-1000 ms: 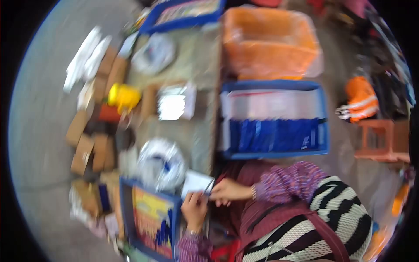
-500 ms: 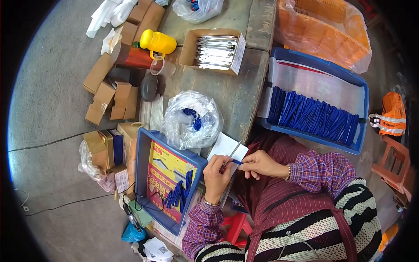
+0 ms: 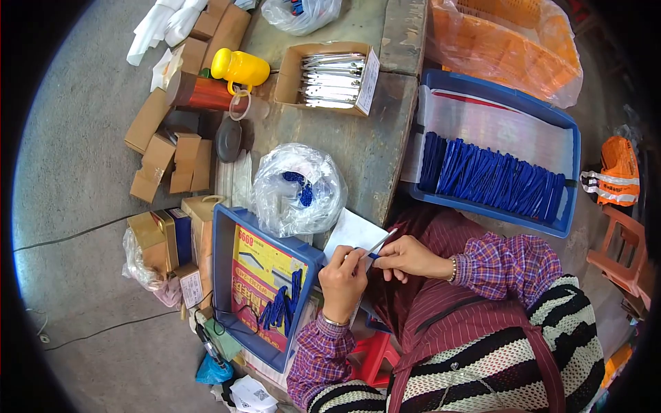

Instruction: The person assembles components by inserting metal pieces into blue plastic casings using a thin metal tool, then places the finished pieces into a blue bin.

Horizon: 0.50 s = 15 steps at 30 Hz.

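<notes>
My left hand (image 3: 342,277) is closed in a pinch around a thin silver metal strip (image 3: 383,241), whose far end sticks out up and to the right. My right hand (image 3: 407,259) pinches a narrow blue piece (image 3: 374,256) that meets the strip between the two hands. The fingers hide how the two parts join. Beneath them lies a white sheet (image 3: 354,233) at the table edge. Close to my left hand, a blue tray (image 3: 222,265) holds several slim blue pieces (image 3: 281,306) on a printed yellow and red sheet.
A clear plastic bag (image 3: 275,206) with small blue parts stands on the table (image 3: 358,155). Behind it is a cardboard box (image 3: 288,81) of silver metal strips. At right, a blue tray (image 3: 577,158) holds many slim blue pieces (image 3: 496,175). A yellow jug (image 3: 249,69) stands farther left.
The metal strip's free end has swung right and lower, toward my right hand. My left hand has turned slightly. The camera view has shifted a little.
</notes>
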Tool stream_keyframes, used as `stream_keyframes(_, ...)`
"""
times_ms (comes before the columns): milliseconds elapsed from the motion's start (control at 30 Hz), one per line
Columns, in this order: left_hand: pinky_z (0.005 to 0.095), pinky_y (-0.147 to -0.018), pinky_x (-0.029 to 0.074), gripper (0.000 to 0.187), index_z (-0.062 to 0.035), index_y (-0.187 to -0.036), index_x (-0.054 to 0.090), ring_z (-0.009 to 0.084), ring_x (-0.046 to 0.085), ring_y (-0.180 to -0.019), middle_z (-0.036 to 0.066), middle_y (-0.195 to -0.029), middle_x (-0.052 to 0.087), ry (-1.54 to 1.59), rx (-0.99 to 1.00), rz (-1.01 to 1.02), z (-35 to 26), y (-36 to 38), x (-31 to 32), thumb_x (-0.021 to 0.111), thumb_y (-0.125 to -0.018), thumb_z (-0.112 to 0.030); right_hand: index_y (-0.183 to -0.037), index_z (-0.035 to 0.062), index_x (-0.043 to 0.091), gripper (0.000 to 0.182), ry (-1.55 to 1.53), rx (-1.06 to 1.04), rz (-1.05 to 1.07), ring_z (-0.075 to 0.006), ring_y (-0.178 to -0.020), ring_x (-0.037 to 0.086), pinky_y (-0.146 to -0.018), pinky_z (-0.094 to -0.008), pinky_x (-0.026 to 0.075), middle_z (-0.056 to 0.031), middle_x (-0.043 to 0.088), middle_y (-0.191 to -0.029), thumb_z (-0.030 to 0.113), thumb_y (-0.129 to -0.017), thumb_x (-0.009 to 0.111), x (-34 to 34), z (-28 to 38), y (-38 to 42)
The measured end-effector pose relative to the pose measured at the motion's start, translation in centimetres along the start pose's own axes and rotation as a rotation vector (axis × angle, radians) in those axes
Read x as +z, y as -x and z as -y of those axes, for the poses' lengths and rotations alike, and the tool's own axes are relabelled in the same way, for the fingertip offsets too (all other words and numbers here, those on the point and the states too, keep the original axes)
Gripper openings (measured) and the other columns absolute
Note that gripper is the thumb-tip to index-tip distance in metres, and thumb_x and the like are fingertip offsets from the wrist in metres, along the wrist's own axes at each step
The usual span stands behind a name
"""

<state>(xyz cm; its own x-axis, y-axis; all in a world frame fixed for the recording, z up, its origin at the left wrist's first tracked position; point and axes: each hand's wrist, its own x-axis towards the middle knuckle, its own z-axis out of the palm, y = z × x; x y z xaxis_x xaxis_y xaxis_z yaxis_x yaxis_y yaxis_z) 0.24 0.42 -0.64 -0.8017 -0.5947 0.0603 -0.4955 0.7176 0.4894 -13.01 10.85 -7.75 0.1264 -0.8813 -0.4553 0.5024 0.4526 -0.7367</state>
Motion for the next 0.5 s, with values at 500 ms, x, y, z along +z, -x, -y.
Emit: stream_keyframes(500, 0.0351, -0.049, 0.045, 0.014, -0.0085, -0.083, 0.064, 0.0259, 0.060, -0.059, 0.005, -0.078, 0.058, -0.094, 0.091, -0.004, 0.07, -0.11, 0.19, 0.065, -0.072, 0.000, -0.088, -0.0019, 0.067, 0.020, -0.031, -0.014, -0.011, -0.0069, -0.045, 0.053, -0.041, -0.0219, 0.044, -0.0060, 0.064, -0.064, 0.016, -0.089, 0.058, 0.13, 0.19, 0.11)
